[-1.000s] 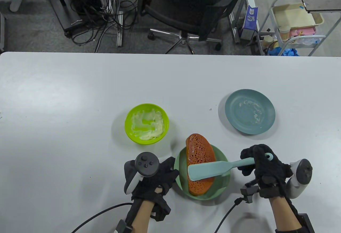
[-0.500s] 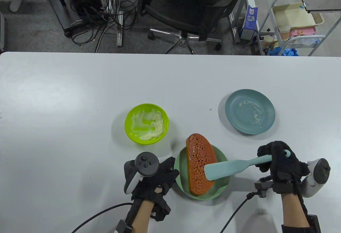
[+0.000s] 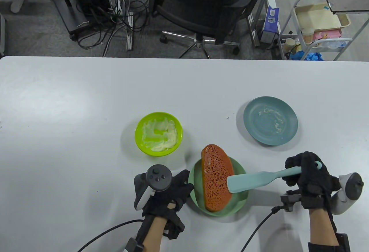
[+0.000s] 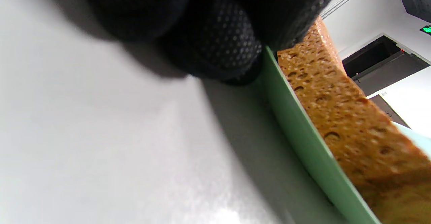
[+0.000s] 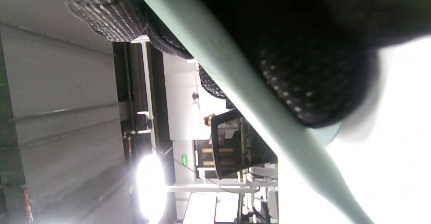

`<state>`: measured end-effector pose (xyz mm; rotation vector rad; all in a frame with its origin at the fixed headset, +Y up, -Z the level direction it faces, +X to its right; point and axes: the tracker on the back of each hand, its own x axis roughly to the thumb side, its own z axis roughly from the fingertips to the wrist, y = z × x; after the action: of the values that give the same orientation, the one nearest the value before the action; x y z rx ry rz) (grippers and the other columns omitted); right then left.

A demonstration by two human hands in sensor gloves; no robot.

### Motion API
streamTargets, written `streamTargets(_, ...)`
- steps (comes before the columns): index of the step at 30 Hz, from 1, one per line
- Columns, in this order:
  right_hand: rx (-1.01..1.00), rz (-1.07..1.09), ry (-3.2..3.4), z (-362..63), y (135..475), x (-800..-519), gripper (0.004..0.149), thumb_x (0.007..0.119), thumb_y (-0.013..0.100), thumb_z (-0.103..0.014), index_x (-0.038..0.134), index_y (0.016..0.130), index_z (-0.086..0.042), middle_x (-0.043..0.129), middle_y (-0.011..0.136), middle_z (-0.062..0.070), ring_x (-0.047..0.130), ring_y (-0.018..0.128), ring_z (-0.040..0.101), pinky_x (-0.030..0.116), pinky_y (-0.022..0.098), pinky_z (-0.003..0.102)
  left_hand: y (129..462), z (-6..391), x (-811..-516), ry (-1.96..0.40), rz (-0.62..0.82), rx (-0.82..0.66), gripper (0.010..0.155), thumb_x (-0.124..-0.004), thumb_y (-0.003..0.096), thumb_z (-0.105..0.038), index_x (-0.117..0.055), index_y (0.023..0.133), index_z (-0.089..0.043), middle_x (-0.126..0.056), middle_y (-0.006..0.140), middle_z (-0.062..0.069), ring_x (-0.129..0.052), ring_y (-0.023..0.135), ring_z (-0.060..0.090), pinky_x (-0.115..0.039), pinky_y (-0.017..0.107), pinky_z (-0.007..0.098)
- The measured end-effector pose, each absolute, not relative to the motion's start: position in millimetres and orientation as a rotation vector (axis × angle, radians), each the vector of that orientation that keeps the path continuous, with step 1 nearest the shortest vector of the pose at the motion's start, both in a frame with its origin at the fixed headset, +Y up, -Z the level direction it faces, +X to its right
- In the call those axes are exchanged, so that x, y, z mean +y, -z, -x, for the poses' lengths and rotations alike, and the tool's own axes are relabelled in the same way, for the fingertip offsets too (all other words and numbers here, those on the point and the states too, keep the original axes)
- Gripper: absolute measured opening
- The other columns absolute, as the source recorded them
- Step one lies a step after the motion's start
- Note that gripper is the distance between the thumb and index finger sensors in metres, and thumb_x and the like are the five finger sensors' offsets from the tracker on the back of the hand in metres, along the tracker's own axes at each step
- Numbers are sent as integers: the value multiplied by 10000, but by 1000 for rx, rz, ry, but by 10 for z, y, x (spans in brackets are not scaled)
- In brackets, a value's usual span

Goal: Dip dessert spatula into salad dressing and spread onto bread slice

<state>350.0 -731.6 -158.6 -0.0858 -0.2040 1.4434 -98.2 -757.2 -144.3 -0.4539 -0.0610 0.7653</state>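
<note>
Right hand [image 3: 310, 181], gripping the spatula [image 3: 253, 180], dragged it toward 3 o'clock off the bread slice [image 3: 216, 177]; spreading stroke looked finished. Left hand [image 3: 165, 190] steadied the green plate [image 3: 196, 203].

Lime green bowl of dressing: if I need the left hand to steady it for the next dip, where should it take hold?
Probably the lime green bowl's near-left rim, pinched from the left hand's side. The rim is bare there; the dressing fills the middle, and the far-right side stays open for the spatula.
</note>
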Motion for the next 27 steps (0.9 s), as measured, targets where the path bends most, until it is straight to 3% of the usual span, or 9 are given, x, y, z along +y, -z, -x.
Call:
streamTargets(19,-21,-11,-1436,-2911,1549,-7368,448,811,450,-480,813,690,-102,922,572,233,1027,241,407,940,104,399,1426,967,-7563,-744,425,-48,555,-833,525,-389,-699,1014,-163,-984,657,-10,-1034,392,124,-895,285,282)
streamTargets(27,-24,-11,-1470,-2918,1552,-7300,409,766,468,-459,820,675,-110,918,575,226,1001,254,410,891,125,422,1426,961,-7561,-736,417,-50,553,-839,520,-386,-708,1008,-160,-990,651,-9,-1037,383,125,-897,276,287)
